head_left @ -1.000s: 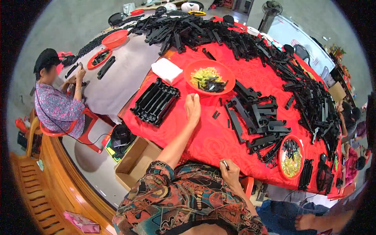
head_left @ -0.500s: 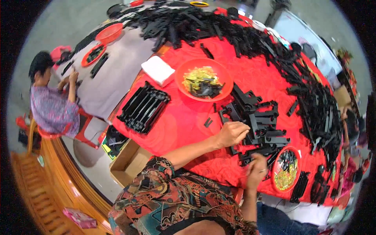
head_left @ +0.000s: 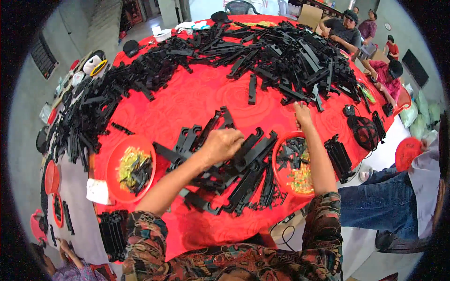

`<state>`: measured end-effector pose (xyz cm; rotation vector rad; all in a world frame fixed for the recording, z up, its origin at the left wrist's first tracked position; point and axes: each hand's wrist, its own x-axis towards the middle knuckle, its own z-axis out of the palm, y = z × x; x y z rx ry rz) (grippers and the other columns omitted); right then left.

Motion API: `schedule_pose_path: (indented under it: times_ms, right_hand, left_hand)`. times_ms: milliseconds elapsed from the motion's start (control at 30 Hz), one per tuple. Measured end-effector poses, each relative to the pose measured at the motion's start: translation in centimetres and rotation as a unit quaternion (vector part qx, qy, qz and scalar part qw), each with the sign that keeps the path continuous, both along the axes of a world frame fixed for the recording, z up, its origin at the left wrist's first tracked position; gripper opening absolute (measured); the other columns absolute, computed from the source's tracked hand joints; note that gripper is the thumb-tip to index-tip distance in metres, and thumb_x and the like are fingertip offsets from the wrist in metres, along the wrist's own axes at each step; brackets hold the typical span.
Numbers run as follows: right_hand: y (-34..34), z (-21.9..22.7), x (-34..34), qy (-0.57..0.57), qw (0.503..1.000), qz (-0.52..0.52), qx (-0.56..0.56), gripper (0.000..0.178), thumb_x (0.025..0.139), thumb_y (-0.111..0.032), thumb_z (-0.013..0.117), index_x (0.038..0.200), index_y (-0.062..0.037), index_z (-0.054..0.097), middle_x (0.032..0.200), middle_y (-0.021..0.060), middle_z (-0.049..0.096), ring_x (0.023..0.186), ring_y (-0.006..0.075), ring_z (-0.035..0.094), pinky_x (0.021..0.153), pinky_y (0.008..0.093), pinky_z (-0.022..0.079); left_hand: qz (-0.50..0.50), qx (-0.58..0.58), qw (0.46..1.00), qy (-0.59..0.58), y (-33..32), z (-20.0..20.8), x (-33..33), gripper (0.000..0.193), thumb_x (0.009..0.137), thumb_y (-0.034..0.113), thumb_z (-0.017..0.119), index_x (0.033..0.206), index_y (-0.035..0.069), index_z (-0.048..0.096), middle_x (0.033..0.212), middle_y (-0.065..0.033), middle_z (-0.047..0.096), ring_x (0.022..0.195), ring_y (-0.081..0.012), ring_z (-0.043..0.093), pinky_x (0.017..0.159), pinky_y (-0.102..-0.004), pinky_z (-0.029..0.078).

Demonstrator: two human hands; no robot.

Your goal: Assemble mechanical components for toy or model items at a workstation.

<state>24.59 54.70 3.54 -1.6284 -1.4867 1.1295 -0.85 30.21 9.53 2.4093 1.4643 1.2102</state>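
My left hand [head_left: 221, 146] is closed, fingers curled down over a loose cluster of long black plastic parts [head_left: 253, 152] with hooked ends. What it holds, if anything, is hidden under the fingers. My right arm stretches past the right-hand red bowl [head_left: 276, 175] to the big heap of black parts [head_left: 295, 56]. At the heap's near edge my right hand [head_left: 302, 114] has its fingers drawn together; what is between them is too small to make out. Small black pieces and yellow-green strips fill that bowl. Left of the cluster, another red bowl [head_left: 111, 161] holds similar pieces.
A white stack of tissue or cloth [head_left: 98, 191] lies by the left bowl. Neat rows of black parts [head_left: 112, 234] stand at the near left, and another bundle [head_left: 339, 158] at the right. Other people [head_left: 344, 35] sit at the far right; one person [head_left: 77, 269] is at lower left.
The view has turned toward the right. My right hand has gone from the near side of the cluster out to the big heap. My left hand stays over the cluster.
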Motion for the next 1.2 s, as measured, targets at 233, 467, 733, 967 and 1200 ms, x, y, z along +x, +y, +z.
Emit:
schedule_pose_path:
  times_ms: [233, 467, 733, 967, 1200]
  right_hand:
    - [8.4, -1.0, 2.8, -0.302, 0.923, -0.049, 0.233, 0.049, 0.084, -0.042, 0.053, 0.092, 0.0059, 0.059, 0.092, 0.0289, 0.060, 0.088, 0.0441, 0.058, 0.076, 0.0497, 0.046]
    - [13.3, 2.4, 1.1, -0.365, 0.910, -0.043, 0.192, 0.052, 0.082, -0.046, 0.055, 0.097, 0.0041, 0.057, 0.098, 0.0259, 0.060, 0.091, 0.0445, 0.058, 0.079, 0.0489, 0.047]
    - [15.5, -0.8, -2.6, -0.360, 0.918, -0.028, 0.163, 0.068, 0.081, -0.058, 0.046, 0.091, 0.0075, 0.062, 0.094, 0.0321, 0.059, 0.093, 0.0456, 0.057, 0.081, 0.0490, 0.046]
    - [17.7, -0.7, -2.9, -0.339, 0.938, 0.036, 0.062, 0.095, 0.071, -0.076, 0.040, 0.117, 0.0062, 0.053, 0.117, 0.0284, 0.052, 0.115, 0.0363, 0.049, 0.098, 0.0412, 0.036]
    - [16.6, -1.9, -9.1, -0.300, 0.942, 0.077, 0.132, 0.066, 0.067, -0.057, 0.063, 0.101, 0.0000, 0.061, 0.107, 0.0224, 0.060, 0.102, 0.0361, 0.057, 0.086, 0.0437, 0.044]
  left_hand:
    - [0.081, -0.102, 0.983, 0.127, 12.3, -2.4, -8.7, 0.026, 0.081, 0.026, 0.058, 0.092, 0.002, 0.056, 0.085, -0.0172, 0.061, 0.081, -0.0343, 0.060, 0.071, -0.0442, 0.048]
    - [0.258, -0.111, 0.945, 0.169, 25.7, -7.0, -13.5, 0.066, 0.079, 0.049, 0.058, 0.120, -0.001, 0.045, 0.112, -0.0262, 0.053, 0.105, -0.0418, 0.050, 0.087, -0.0478, 0.042]
    - [0.309, -0.241, 0.916, -0.088, 33.7, -10.7, -12.7, 0.084, 0.073, 0.062, 0.057, 0.115, -0.009, 0.043, 0.112, -0.0312, 0.054, 0.105, -0.0436, 0.052, 0.088, -0.0449, 0.043]
    - [0.274, -0.314, 0.886, -0.204, 35.1, -10.8, -6.0, 0.038, 0.066, 0.026, 0.068, 0.089, -0.002, 0.059, 0.088, -0.0180, 0.063, 0.077, -0.0324, 0.063, 0.067, -0.0430, 0.051]
    - [0.203, -0.373, 0.814, -0.396, 33.8, -8.9, -2.2, 0.038, 0.072, 0.028, 0.067, 0.098, 0.002, 0.057, 0.084, -0.0078, 0.061, 0.072, -0.0237, 0.059, 0.058, -0.0400, 0.050]
